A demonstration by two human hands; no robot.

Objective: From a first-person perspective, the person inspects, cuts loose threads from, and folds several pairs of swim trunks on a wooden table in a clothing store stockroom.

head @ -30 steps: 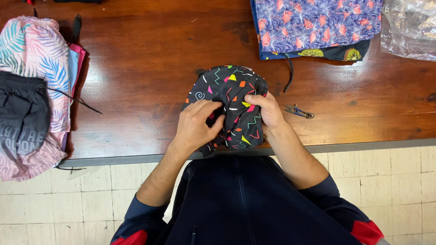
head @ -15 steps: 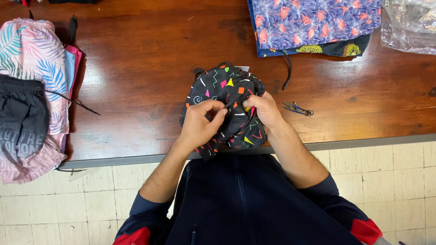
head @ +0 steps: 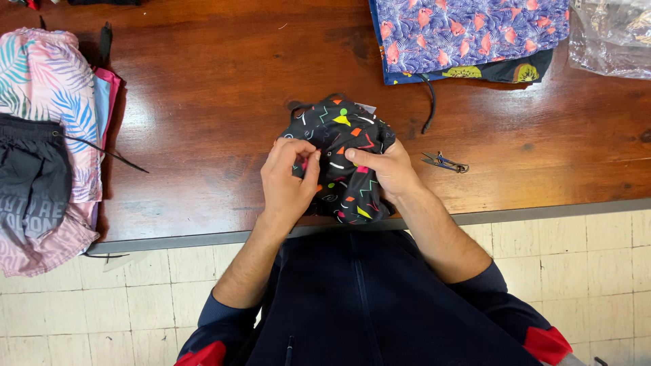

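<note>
Fingers of left hand (head: pixel 290 177), right hand (head: pixel 386 171) pinch bunched black garment (head: pixel 339 159), bright geometric print.

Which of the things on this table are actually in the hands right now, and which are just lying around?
In hand:
- black patterned shorts, gripped by the left hand and the right hand

Lying about:
- small thread snips, right of the hands
- blue flamingo-print shorts
- pink leaf-print shorts
- dark grey shorts
- clear plastic bag

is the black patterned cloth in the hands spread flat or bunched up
Bunched up: the black patterned cloth sits crumpled between left hand and right hand.
</note>
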